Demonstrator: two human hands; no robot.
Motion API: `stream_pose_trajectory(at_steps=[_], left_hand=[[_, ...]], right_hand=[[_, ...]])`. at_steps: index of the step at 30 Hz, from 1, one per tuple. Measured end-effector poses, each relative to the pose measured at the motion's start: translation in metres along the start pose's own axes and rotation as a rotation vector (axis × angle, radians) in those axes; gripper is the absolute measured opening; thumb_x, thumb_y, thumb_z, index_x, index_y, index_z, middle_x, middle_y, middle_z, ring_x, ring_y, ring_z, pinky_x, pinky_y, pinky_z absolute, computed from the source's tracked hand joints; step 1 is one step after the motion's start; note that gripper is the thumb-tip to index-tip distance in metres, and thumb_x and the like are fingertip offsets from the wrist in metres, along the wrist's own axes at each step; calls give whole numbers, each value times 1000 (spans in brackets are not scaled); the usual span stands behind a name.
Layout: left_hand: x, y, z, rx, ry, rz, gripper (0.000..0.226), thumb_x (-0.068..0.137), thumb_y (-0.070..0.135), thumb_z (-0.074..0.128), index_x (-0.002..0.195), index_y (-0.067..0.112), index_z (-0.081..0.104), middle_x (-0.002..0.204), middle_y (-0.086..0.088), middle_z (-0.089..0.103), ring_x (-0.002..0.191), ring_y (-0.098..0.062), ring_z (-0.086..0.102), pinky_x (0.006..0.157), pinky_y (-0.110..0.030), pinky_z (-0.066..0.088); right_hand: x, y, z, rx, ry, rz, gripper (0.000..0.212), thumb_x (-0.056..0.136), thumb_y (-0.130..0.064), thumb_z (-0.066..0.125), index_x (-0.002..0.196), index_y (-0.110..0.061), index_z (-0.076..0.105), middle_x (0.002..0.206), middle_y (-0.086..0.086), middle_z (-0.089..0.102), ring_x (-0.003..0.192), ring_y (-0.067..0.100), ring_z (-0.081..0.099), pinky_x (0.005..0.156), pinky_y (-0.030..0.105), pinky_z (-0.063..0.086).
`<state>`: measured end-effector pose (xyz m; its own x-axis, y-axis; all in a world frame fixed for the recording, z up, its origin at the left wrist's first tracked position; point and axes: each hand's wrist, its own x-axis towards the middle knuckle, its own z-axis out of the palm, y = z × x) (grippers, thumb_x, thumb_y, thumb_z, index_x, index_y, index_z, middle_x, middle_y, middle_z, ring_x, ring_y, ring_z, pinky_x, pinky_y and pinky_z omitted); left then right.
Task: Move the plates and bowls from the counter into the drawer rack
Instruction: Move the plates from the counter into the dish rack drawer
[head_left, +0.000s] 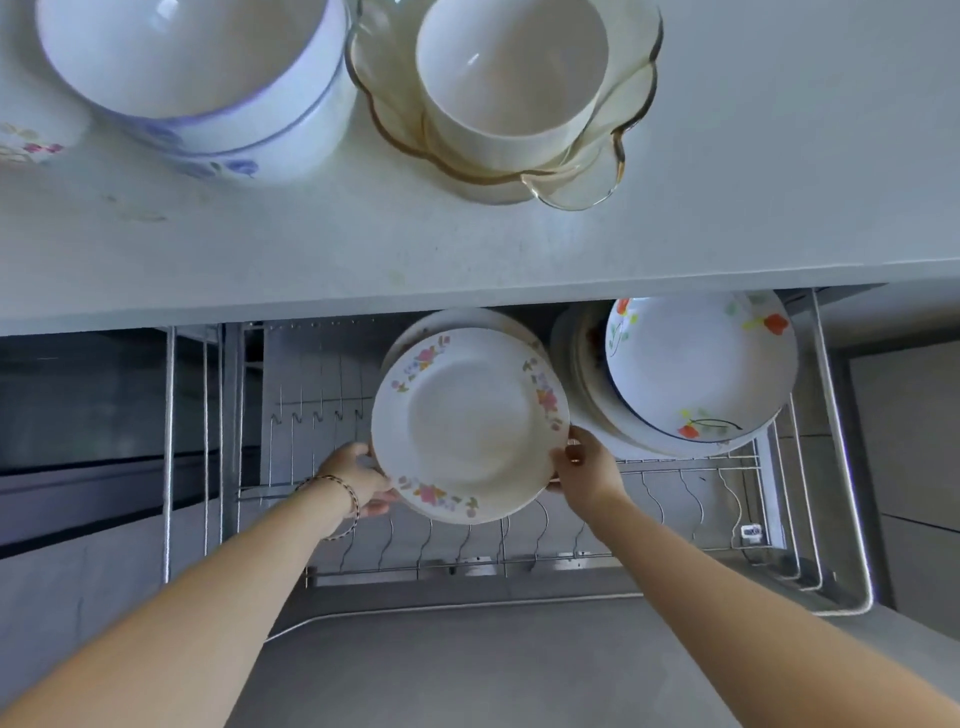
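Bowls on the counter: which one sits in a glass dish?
The plain white bowl, right of the others, nested in the amber scalloped glass dish. The blue-banded bowls are stacked directly on the counter.

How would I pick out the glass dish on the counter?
Look along the pale grey counter above the wire drawer rack. Right of the stacked blue-flowered white bowls sits the amber scalloped glass dish, holding a plain white bowl. It alone is see-through.

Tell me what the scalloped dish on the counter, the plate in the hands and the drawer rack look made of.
Scalloped dish: amber-tinted glass, see-through with a glossy rim.
Plate: likely glazed ceramic, opaque white, printed flowers.
Rack: bare metal wire, silvery sheen.
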<state>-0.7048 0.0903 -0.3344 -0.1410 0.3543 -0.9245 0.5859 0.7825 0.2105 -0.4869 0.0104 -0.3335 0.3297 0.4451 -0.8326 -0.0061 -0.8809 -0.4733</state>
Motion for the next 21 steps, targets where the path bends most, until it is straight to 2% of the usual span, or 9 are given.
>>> stream_pose_trajectory(at_steps=[2, 5, 8, 10, 11, 13, 15, 17, 21], left_hand=[[10, 2, 0, -2, 2, 5, 49, 86, -9, 55, 131, 7, 43, 84, -6, 60, 67, -18, 62, 41, -20, 53], [23, 7, 2, 39, 49, 33, 46, 86, -8, 56, 129, 6, 44, 111, -15, 63, 77, -26, 65, 42, -19, 53], [33, 11, 7, 108, 108, 68, 46, 86, -9, 56, 129, 4, 45, 128, -17, 56, 71, -24, 63, 40, -17, 52], [39, 12, 8, 146, 130, 65, 46, 85, -9, 57, 128, 3, 46, 126, -18, 57, 79, -29, 66, 53, -23, 58], [42, 13, 8, 163, 139, 75, 44, 84, -9, 58, 125, 2, 48, 125, -17, 58, 90, -33, 67, 66, -29, 60], [49, 14, 5, 249, 167, 131, 36, 81, -2, 62, 116, 3, 54, 122, -14, 61, 103, -34, 64, 85, -37, 56], [49, 17, 2, 395, 199, 187, 29, 83, 8, 61, 111, 4, 55, 116, -12, 64, 104, -32, 62, 85, -30, 51], [47, 19, 2, 483, 215, 223, 28, 86, 14, 59, 112, 4, 54, 113, -12, 64, 105, -30, 60, 80, -30, 46], [42, 15, 6, 528, 227, 265, 31, 88, 16, 58, 115, 4, 51, 111, -12, 65, 103, -30, 61, 81, -33, 48]], right_hand=[[9, 0, 4, 8, 13, -3, 32, 95, -3, 39, 124, -7, 50, 98, 12, 57, 79, 31, 59, 88, 49, 54], [19, 0, 9, 15, 43, -8, 32, 93, 0, 37, 121, -6, 51, 82, 9, 54, 79, 34, 59, 87, 50, 54], [28, -1, 15, -37, 83, -3, 36, 90, 0, 38, 121, -11, 53, 75, 14, 58, 89, 43, 64, 85, 49, 55], [35, 1, 18, -66, 121, 9, 43, 86, 0, 37, 120, -18, 56, 84, 27, 65, 91, 43, 64, 81, 46, 56], [37, 2, 19, -77, 130, 12, 46, 85, 1, 36, 119, -21, 57, 87, 29, 66, 86, 41, 65, 74, 38, 56], [40, 1, 19, -101, 129, -2, 47, 83, 3, 35, 116, -22, 58, 79, 24, 62, 71, 32, 58, 53, 24, 42], [43, 2, 19, -121, 134, -19, 44, 83, 3, 38, 115, -19, 58, 74, 15, 57, 68, 28, 51, 49, 21, 32], [45, 4, 20, -127, 148, -24, 43, 84, 2, 42, 118, -18, 57, 74, 13, 55, 69, 32, 53, 50, 21, 31], [44, 10, 27, -90, 174, -20, 50, 83, 4, 41, 125, -21, 51, 74, 15, 51, 71, 25, 49, 43, 20, 36]])
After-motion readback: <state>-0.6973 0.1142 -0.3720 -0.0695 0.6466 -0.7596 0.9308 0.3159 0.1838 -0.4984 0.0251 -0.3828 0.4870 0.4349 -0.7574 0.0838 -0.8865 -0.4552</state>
